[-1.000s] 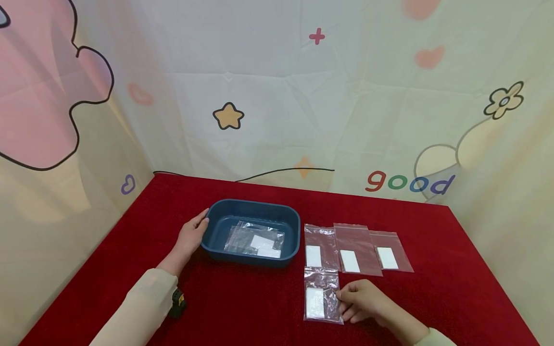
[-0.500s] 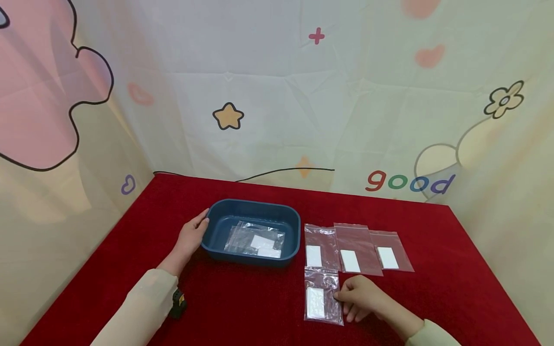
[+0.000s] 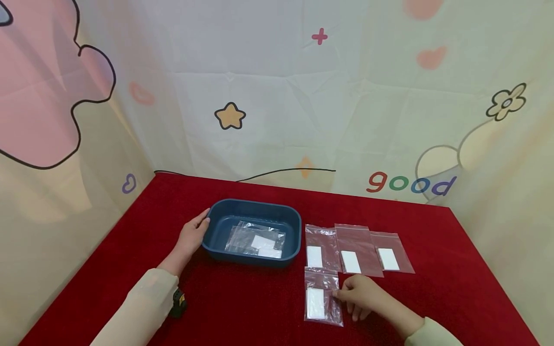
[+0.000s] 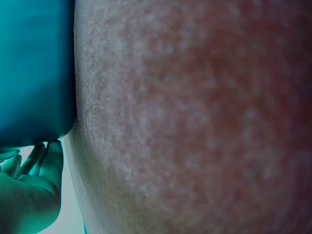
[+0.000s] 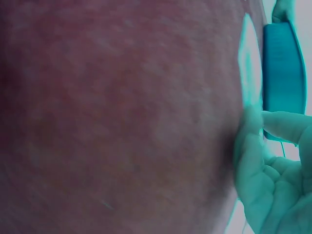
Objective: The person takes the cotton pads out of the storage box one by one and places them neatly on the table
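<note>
My left hand (image 3: 193, 235) rests against the left end of a blue plastic basin (image 3: 210, 248); its fingertips touch the outer wall (image 4: 34, 97) in the left wrist view. Inside the basin lie overlapping clear zip bags (image 3: 242, 238) with white pieces. At the front, a clear zip bag (image 3: 332, 310) holding a white rectangular piece (image 3: 315, 303) lies on the red cloth. My right hand (image 3: 363, 294) pinches this bag's right edge between thumb and forefinger. The right wrist view shows the thumb and fingers meeting at the bag (image 5: 249, 63).
Behind the front bag, three more zip bags with white pieces lie in a row: a left one (image 3: 325, 238), a middle one (image 3: 359, 240) and a right one (image 3: 396, 247). Red cloth (image 3: 242, 307) covers the table. A printed curtain (image 3: 277, 120) stands behind.
My right thumb and forefinger have shifted slightly left and further onto the front bag's edge. The left hand and the basin keep their places.
</note>
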`<state>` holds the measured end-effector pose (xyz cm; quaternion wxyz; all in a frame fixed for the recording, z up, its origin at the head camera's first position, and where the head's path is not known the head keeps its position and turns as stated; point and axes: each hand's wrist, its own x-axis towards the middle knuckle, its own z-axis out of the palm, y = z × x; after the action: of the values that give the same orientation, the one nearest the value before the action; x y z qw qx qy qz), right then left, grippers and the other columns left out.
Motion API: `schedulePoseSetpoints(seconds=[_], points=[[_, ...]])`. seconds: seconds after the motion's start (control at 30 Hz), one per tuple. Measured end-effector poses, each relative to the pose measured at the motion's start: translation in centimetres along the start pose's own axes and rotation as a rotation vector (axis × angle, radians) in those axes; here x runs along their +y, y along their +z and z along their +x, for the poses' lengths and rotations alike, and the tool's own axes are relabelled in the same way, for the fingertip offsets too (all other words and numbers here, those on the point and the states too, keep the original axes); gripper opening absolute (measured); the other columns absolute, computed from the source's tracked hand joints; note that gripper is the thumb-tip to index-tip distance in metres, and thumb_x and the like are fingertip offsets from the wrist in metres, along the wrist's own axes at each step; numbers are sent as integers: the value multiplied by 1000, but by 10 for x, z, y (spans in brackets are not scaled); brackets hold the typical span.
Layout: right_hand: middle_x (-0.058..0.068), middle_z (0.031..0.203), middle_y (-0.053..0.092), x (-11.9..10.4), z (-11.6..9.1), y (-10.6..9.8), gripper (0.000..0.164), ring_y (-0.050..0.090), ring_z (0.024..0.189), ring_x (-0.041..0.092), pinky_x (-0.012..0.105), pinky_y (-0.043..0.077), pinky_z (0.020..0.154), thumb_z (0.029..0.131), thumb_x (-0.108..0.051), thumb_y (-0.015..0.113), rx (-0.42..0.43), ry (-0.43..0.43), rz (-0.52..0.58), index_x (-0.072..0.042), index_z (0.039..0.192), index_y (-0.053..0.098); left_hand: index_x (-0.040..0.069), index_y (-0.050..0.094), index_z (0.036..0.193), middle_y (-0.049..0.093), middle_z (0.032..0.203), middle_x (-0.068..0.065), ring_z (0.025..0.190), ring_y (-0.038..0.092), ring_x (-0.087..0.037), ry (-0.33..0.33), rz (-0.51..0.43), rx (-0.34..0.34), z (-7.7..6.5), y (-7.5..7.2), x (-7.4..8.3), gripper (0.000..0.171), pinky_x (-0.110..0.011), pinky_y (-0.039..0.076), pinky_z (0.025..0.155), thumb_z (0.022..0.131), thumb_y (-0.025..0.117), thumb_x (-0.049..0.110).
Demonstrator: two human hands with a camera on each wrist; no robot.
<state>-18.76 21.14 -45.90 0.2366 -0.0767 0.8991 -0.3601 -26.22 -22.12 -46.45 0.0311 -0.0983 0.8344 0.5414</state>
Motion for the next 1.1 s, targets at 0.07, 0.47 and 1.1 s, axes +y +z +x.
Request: schedulePoseSetpoints(seconds=[0.07,0.47,1.1], points=[[2,54,63,-1,1,-5,33,59,44,9,28,53,44,97,-24,66,-8,-14,-2,-4,71,62,11,30,162,25,170,-19,158,22,-40,-1,3,0,0,0,0,52,-57,30,126,112,38,22],[10,81,72,-21,8,-42,26,67,67,15,29,54,56,102,-21,58,-182,-197,7,2,93,67,10,29,162,26,169,-20,158,23,-40,7,4,-3,2,0,0,52,-57,31,125,112,38,21],[15,99,72,-85,53,-92,33,67,83,16,33,61,79,105,-24,56,-70,-174,95,3,121,66,10,29,162,25,169,-20,158,21,-40,12,2,-2,-1,0,1,52,-57,29,126,112,37,22]])
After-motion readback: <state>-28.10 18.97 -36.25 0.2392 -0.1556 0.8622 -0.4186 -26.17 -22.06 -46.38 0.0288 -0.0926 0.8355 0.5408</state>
